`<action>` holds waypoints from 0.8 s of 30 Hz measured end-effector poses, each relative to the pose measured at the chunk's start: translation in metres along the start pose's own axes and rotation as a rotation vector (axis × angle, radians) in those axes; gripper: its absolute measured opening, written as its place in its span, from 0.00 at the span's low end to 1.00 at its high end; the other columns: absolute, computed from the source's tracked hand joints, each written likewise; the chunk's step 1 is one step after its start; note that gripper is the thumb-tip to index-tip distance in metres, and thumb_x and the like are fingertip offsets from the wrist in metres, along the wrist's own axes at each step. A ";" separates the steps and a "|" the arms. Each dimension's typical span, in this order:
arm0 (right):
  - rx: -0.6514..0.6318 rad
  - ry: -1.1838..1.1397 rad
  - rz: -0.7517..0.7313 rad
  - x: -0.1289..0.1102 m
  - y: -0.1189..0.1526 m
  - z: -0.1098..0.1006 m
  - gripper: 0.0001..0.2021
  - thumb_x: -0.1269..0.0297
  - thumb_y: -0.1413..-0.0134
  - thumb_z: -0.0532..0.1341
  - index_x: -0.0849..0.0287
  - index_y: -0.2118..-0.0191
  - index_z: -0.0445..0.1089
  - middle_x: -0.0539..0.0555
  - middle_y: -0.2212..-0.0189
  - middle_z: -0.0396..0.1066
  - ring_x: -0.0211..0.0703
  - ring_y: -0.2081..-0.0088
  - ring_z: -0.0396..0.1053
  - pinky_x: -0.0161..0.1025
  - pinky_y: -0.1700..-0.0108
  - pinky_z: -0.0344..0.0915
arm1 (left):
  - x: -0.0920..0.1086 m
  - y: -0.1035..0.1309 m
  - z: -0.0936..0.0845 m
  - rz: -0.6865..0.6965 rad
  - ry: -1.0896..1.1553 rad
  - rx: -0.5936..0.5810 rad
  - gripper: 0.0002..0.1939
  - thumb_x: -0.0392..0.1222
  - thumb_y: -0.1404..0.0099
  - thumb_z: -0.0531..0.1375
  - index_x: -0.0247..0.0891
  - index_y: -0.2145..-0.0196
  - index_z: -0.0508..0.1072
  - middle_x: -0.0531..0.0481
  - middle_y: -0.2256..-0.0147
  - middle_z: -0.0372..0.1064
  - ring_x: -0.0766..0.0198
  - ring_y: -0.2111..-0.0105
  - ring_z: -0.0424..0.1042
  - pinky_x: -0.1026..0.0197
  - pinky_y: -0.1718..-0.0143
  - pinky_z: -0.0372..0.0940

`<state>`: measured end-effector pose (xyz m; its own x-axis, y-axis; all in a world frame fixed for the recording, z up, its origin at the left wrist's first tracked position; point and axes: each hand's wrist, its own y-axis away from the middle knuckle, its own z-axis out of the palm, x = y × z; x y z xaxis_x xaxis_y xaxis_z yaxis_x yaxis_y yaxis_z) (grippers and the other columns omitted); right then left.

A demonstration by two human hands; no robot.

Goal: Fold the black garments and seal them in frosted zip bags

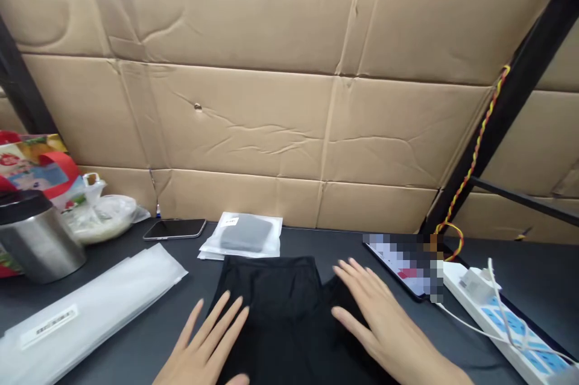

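- Found left hand (205, 349) and right hand (384, 318) released and spread over black garment (284, 297), apparently to steady it.
- Noted garment at near centre of surface (325, 245), waistband (271, 263) far, presumably for two-handed reach.

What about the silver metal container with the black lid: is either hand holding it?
No, the left hand and right hand are at the black cloth garment, away from the container.
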<state>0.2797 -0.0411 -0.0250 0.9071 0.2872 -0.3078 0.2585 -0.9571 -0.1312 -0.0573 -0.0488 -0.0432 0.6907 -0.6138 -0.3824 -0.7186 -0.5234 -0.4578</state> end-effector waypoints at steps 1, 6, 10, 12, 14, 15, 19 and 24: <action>0.006 -0.005 -0.076 -0.008 -0.008 0.000 0.30 0.44 0.36 0.46 0.50 0.33 0.48 0.50 0.32 0.42 0.52 0.32 0.38 0.56 0.33 0.40 | -0.001 -0.007 0.002 -0.031 0.030 -0.019 0.39 0.57 0.31 0.53 0.40 0.32 0.39 0.47 0.39 0.60 0.51 0.43 0.65 0.53 0.47 0.63; -0.137 -0.027 -0.205 -0.017 -0.034 0.016 0.30 0.42 0.35 0.43 0.49 0.33 0.47 0.50 0.32 0.40 0.49 0.32 0.36 0.55 0.33 0.38 | -0.012 -0.017 0.040 -0.147 0.137 -0.072 0.37 0.57 0.30 0.52 0.43 0.32 0.40 0.44 0.36 0.54 0.50 0.39 0.58 0.47 0.43 0.60; -0.170 -0.029 -0.177 0.002 -0.033 0.029 0.32 0.40 0.36 0.43 0.50 0.32 0.44 0.51 0.32 0.38 0.48 0.32 0.35 0.52 0.33 0.38 | -0.019 -0.003 0.059 -0.170 0.102 -0.134 0.37 0.57 0.30 0.51 0.41 0.32 0.39 0.41 0.36 0.51 0.47 0.39 0.58 0.43 0.46 0.64; -0.179 -0.036 -0.167 0.006 -0.031 0.028 0.32 0.40 0.36 0.43 0.49 0.32 0.43 0.51 0.32 0.38 0.47 0.32 0.35 0.52 0.33 0.37 | -0.020 0.001 0.060 -0.172 0.096 -0.149 0.37 0.57 0.30 0.51 0.40 0.32 0.40 0.40 0.36 0.50 0.47 0.39 0.58 0.43 0.46 0.64; -0.219 -0.051 -0.160 0.005 -0.032 0.022 0.33 0.40 0.37 0.44 0.49 0.32 0.44 0.52 0.32 0.39 0.49 0.32 0.36 0.52 0.33 0.39 | -0.019 0.001 0.058 -0.183 0.122 -0.155 0.37 0.57 0.30 0.51 0.41 0.32 0.42 0.41 0.36 0.50 0.47 0.39 0.57 0.43 0.46 0.64; -0.237 -0.052 -0.150 0.002 -0.035 0.017 0.33 0.39 0.38 0.45 0.50 0.33 0.46 0.53 0.32 0.41 0.50 0.32 0.38 0.53 0.33 0.40 | -0.020 0.000 0.056 -0.195 0.143 -0.152 0.36 0.57 0.30 0.52 0.41 0.33 0.44 0.41 0.36 0.51 0.47 0.39 0.57 0.44 0.45 0.63; -0.048 0.039 -0.159 -0.028 -0.067 0.001 0.30 0.45 0.37 0.51 0.62 0.38 0.60 0.65 0.37 0.55 0.59 0.35 0.48 0.58 0.36 0.48 | -0.026 -0.008 0.055 -0.314 0.216 -0.131 0.27 0.50 0.28 0.51 0.44 0.34 0.52 0.46 0.37 0.56 0.53 0.38 0.57 0.44 0.41 0.58; 0.132 0.094 -0.421 -0.084 -0.143 0.020 0.25 0.62 0.40 0.60 0.65 0.40 0.60 0.63 0.39 0.59 0.50 0.37 0.55 0.46 0.36 0.52 | -0.034 -0.004 0.066 -0.368 0.261 -0.105 0.29 0.46 0.27 0.50 0.41 0.33 0.45 0.42 0.35 0.51 0.53 0.37 0.53 0.43 0.41 0.56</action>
<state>0.1599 0.0728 0.0005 0.7597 0.6399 -0.1154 0.5724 -0.7424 -0.3481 -0.0731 0.0132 -0.0815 0.8676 -0.4972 0.0118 -0.4428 -0.7831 -0.4366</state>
